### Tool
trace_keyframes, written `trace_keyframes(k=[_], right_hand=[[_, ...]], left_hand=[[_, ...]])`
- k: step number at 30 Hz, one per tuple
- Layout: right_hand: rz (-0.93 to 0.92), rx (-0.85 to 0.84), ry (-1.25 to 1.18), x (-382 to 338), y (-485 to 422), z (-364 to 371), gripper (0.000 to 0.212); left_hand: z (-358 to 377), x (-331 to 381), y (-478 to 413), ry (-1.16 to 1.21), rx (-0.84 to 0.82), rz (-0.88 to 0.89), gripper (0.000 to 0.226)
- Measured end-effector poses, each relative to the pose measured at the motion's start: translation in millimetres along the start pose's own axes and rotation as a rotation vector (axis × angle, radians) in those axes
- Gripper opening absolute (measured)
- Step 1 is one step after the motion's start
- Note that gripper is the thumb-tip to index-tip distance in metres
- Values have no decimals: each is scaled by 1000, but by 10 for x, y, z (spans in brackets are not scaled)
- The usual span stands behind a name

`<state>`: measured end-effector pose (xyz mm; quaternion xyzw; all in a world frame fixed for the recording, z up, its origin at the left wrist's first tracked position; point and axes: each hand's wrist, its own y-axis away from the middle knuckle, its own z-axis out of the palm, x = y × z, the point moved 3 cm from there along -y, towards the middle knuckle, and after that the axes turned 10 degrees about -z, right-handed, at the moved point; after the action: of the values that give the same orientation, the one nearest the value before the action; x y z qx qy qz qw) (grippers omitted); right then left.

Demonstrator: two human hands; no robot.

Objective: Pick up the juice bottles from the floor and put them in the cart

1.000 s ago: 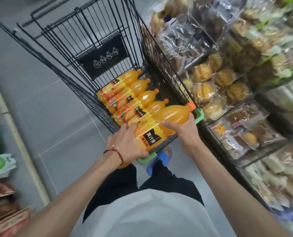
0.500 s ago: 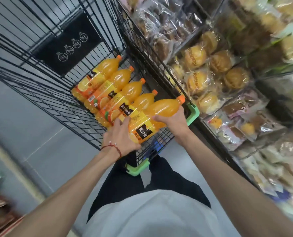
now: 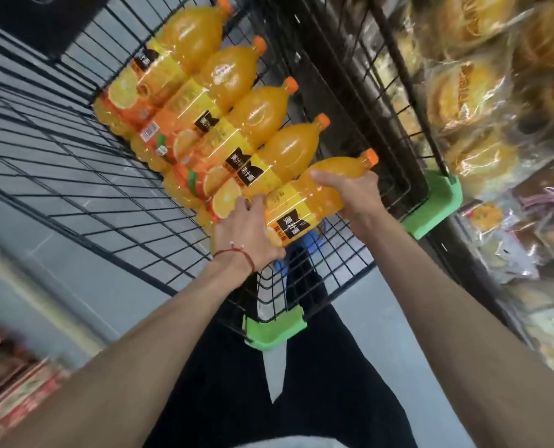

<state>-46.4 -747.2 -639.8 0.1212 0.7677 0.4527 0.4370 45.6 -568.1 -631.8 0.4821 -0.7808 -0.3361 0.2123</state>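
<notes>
Juice bottle (image 3: 311,195) is lying on its side low inside the cart (image 3: 350,92), with both hands gripping it. Right hand (image 3: 355,197) is wrapping its fingers over the shoulder end, just short of the orange cap (image 3: 370,155). Left hand (image 3: 248,234) is cupping the labelled base end, fingers curled round it; a red cord (image 3: 237,257) is sitting on that wrist. Whether the bottle is resting on the wire floor or hanging just above it is unclear, as the frame is blurred. Beyond the grip, four other bottles (image 3: 204,101) are lying side by side, caps all pointing the same way, the nearest touching the held one. Green corner guard (image 3: 274,331) is showing below the left wrist. Wrapped buns (image 3: 469,92) are sitting on shelves beyond the right hand.
</notes>
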Motion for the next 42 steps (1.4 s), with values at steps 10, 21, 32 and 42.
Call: trace_keyframes(k=[10, 21, 32, 42], right_hand=[[111, 81, -21, 213, -276, 179, 97], [103, 99, 61, 334, -424, 258, 106], [42, 144, 67, 418, -298, 290, 112], [104, 49, -73, 438, 327, 193, 78]], left_hand=[[300, 43, -140, -25, 62, -2, 113], [406, 87, -124, 24, 26, 50, 82], [444, 26, -60, 29, 42, 43, 63], [214, -76, 141, 186, -72, 8, 43]])
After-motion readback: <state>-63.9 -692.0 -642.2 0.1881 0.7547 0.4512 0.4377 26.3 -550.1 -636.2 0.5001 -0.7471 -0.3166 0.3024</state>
